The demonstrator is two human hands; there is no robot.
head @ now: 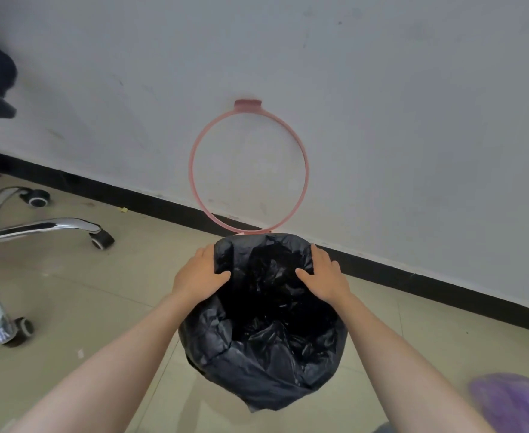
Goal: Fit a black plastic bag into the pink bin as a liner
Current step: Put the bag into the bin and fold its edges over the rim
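A black plastic bag (266,367) lines the bin and folds down over its rim all round, so the pink body is hidden. The bin's pink ring lid (306,170) is flipped up and leans on the white wall behind. My left hand (201,276) rests on the left side of the bag-covered rim, thumb over the edge. My right hand (324,275) rests on the right side of the rim the same way, thumb reaching inward. Both hands press the bag against the rim.
The bin stands on a tiled floor beside a white wall with a black skirting board (444,285). A chrome office-chair base with castors (38,229) is at the left. A purple plastic bag (513,401) lies at the bottom right.
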